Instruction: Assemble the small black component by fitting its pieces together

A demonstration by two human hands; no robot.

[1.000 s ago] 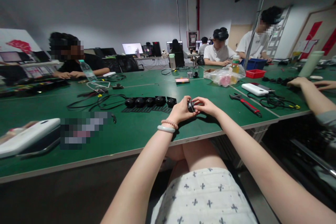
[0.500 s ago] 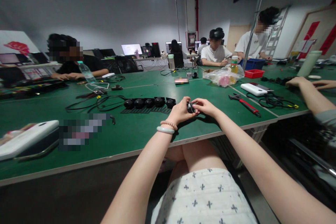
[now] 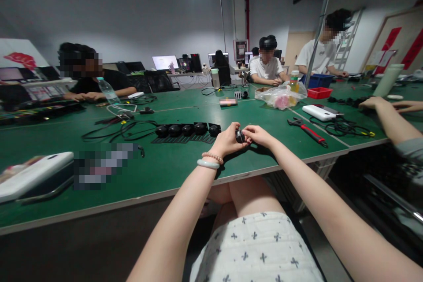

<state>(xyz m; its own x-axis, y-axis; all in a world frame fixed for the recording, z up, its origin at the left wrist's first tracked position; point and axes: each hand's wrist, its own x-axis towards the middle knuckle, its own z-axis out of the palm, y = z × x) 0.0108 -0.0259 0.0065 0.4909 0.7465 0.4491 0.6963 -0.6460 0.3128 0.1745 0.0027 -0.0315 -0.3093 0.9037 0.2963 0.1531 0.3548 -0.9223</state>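
Near the front edge of the green table (image 3: 185,163), my left hand (image 3: 228,138) grips a small black rounded part (image 3: 239,135) between thumb and fingers. My right hand (image 3: 257,135) meets it from the right, its fingertips pinched against the part's right side. Fine detail of the part is hidden by the fingers. Just left of my hands lies a row of several black rounded pieces (image 3: 187,129) with flat black plates behind them and slatted black strips in front.
Black cables (image 3: 127,131) lie left of the row. White phone-like object (image 3: 39,174) sits at the near left. Right of my hands are red-handled pliers (image 3: 309,133), a white power bank (image 3: 318,113) and a plastic bag (image 3: 280,97). Another person's hand (image 3: 372,103) rests at the right.
My right fingers have shifted very slightly against the black part; my left hand keeps its hold. Across the table, the seated person in white has lowered their hands and leaned a little left.
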